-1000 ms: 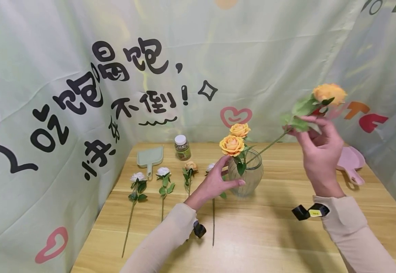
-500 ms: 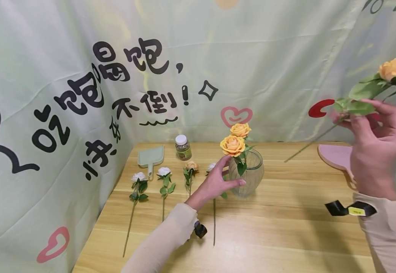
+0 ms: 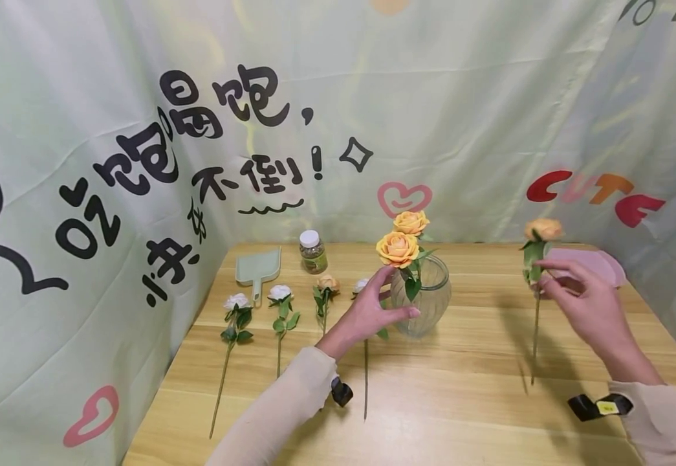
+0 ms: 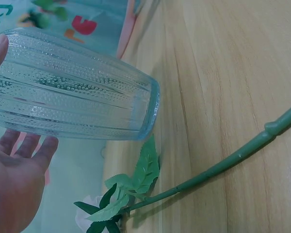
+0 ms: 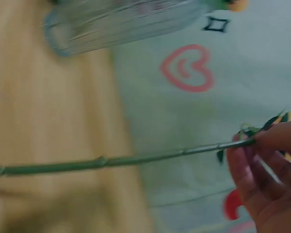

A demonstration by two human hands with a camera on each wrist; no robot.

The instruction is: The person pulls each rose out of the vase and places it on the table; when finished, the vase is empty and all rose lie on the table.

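Observation:
My left hand (image 3: 367, 314) holds the ribbed clear glass vase (image 3: 433, 301) between thumb and fingers, low on its near left side. Two orange-yellow roses (image 3: 398, 249) stand in the vase, leaning left over its rim. To the right, my right hand (image 3: 590, 314) pinches another orange rose (image 3: 543, 228) by the stem just under its leaves. This rose hangs upright, apart from the vase, its green stem (image 5: 136, 159) pointing down toward the tabletop. Beneath the left hand lies a white rose (image 4: 87, 213) with a long green stem, partly hidden by the hand in the head view.
On the wooden table's left lie two white roses (image 3: 236, 302) and a peach rose (image 3: 327, 283), stems toward me. Behind them are a grey-green dustpan (image 3: 258, 266) and a white-lidded jar (image 3: 313, 255). A pink pan-shaped piece (image 3: 590, 262) sits back right, partly behind the right hand.
My right hand lifted the rose away from the vase to the right, then lowered it, turning the stem from slanted to upright. The left hand and vase have stayed put.

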